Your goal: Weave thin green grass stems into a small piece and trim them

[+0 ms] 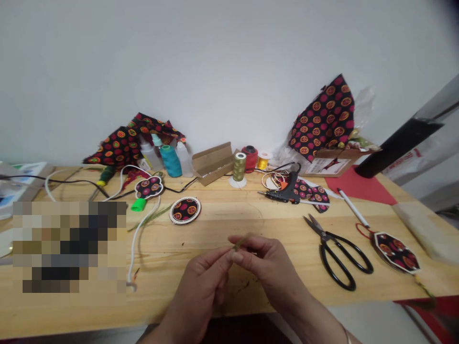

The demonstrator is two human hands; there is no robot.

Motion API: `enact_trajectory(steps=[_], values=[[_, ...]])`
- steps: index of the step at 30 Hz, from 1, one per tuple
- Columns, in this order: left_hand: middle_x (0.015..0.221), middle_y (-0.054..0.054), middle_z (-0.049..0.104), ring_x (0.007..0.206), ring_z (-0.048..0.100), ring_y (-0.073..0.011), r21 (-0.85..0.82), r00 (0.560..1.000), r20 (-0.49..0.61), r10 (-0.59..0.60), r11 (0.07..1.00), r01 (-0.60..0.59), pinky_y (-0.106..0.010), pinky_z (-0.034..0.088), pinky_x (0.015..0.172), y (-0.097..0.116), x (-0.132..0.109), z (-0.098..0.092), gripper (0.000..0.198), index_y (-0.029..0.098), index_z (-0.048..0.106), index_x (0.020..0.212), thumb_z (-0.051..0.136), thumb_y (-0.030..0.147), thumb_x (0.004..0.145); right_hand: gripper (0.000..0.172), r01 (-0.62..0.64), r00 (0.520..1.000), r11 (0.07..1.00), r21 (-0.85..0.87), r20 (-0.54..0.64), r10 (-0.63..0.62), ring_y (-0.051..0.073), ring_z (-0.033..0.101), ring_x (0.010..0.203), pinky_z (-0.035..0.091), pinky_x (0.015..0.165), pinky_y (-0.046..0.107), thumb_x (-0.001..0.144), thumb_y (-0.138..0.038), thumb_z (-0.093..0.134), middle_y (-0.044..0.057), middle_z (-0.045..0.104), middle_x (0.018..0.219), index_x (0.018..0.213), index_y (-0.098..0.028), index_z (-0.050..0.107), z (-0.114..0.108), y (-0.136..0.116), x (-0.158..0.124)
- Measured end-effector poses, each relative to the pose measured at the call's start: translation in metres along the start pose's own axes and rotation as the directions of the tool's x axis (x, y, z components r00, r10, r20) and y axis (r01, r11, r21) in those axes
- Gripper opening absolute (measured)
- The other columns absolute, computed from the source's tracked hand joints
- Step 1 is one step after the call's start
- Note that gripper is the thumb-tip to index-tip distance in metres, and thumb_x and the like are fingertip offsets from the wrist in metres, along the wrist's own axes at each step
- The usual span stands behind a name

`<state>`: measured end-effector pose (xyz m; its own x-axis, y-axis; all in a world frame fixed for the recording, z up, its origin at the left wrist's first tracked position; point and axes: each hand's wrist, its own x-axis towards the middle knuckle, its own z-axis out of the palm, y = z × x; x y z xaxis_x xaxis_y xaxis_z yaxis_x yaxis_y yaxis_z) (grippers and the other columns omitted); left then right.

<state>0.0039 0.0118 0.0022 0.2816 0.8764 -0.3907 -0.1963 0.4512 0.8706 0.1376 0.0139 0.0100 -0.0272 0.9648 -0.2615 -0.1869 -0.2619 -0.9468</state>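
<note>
My left hand and my right hand meet over the near middle of the wooden table. Both pinch a thin olive-green thread bundle between thumb and fingertips; its short end sticks up between the two hands. A fine strand of the same thread arcs faintly above them towards the olive thread spool at the back. Black scissors lie to the right of my right hand, blades pointing away.
A round patterned fabric disc and a lobed one lie left of centre. A glue gun, white pen, octagonal ornament, teal spool, bottles, cardboard box, patterned cloth and white cord surround them.
</note>
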Motion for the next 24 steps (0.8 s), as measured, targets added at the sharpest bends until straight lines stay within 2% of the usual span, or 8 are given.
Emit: enact_trajectory(steps=[3,10,13,18,24], values=[[0.044,0.010,0.027,0.042,0.018,-0.0067,0.034,1.000,-0.007,0.002,0.999,-0.002,-0.019,0.016,0.039,-0.0004,-0.0016,0.0004,0.025,0.017,0.067,0.075,0.060,0.041,0.079,0.014,0.033,0.999,0.999,0.020,-0.025,-0.033,0.018,0.059,0.079,0.044,0.072,0.028,0.060,-0.029,0.075,0.003,0.070,0.085,0.070,-0.019,0.075,0.0031,-0.0004,-0.0011],[0.045,0.010,0.024,0.044,0.016,-0.0075,0.075,1.000,-0.002,-0.003,0.997,0.003,-0.020,0.015,0.040,-0.0009,-0.0020,0.0007,0.029,0.018,0.068,0.079,0.057,0.044,0.080,0.011,0.095,0.992,0.995,0.022,-0.084,-0.093,0.016,0.056,0.071,0.044,0.069,0.028,0.062,-0.027,0.073,0.001,0.065,0.068,0.071,-0.021,0.075,0.0049,-0.0005,0.0001],[0.045,0.010,0.023,0.044,0.016,-0.0077,0.081,1.000,0.005,-0.016,0.997,0.015,-0.021,0.014,0.040,-0.0007,-0.0018,0.0006,0.029,0.018,0.069,0.084,0.057,0.044,0.080,0.006,0.102,0.992,0.995,0.014,-0.072,-0.101,0.013,0.051,0.063,0.041,0.064,0.026,0.065,-0.025,0.071,-0.001,0.059,0.060,0.064,-0.019,0.073,0.0040,-0.0021,0.0008],[0.044,0.010,0.025,0.043,0.018,-0.0075,0.088,1.000,0.004,-0.007,0.996,0.006,-0.021,0.016,0.039,-0.0005,-0.0028,0.0010,0.026,0.017,0.069,0.085,0.058,0.041,0.080,0.016,0.122,0.990,0.993,0.001,-0.070,-0.122,0.011,0.048,0.058,0.039,0.061,0.024,0.066,-0.021,0.067,-0.003,0.056,0.054,0.052,-0.016,0.064,0.0006,-0.0033,0.0032],[0.041,0.008,0.028,0.039,0.021,-0.0068,0.049,1.000,-0.013,-0.010,0.999,0.010,-0.021,0.018,0.039,-0.0030,-0.0027,0.0006,0.036,0.015,0.066,0.065,0.053,0.045,0.082,0.015,0.147,0.987,0.986,-0.079,-0.047,-0.151,0.012,0.053,0.060,0.041,0.061,0.024,0.067,-0.019,0.064,-0.001,0.060,0.057,0.052,-0.016,0.064,-0.0038,-0.0076,0.0049]])
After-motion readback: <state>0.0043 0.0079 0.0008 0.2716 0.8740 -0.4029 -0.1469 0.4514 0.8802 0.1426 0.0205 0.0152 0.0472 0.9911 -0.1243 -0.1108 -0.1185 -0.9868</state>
